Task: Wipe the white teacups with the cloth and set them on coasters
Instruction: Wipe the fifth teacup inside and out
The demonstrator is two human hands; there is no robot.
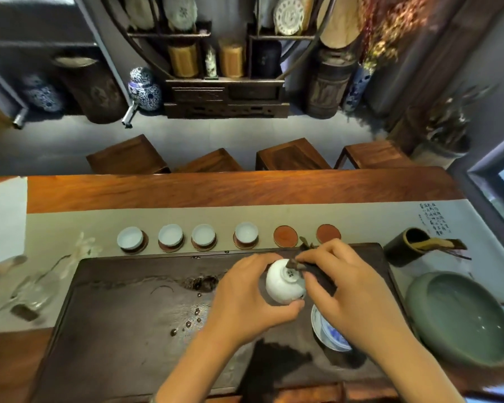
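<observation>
**Fifth cup upside down, cloth on its foot**

Far left on the long reddish wooden desk [186,193], along the grey fabric runner [70,225], four small white porcelain teacups sit upright, each on its own round brown coaster: first cup [130,238], second [170,235], third [203,235], and after a wider gap the fourth [246,232]. Next in the row, two round reddish-brown coasters lie bare, one [285,236] and one [328,233], the latter just beyond the right knuckles.

Now to the action, above the dark stone tea tray [128,301]. The left hand [245,298] comes up from the bottom edge, forearm angled to the right, fingers curled over the far side and thumb tucked under the near side of an upturned white teacup [284,286], gripping it with its foot ring and blue mark facing the camera. The right hand [341,283] reaches in from the lower right, fingers bent, pinching a dark brown cloth [317,274] and pressing its tip against the cup's foot.

Under the right wrist, a blue-and-white porcelain bowl [326,335] rests on the tray. Further right, a dark cylindrical tool holder [402,251], and a wide celadon-green basin [460,315] on the desk.
</observation>
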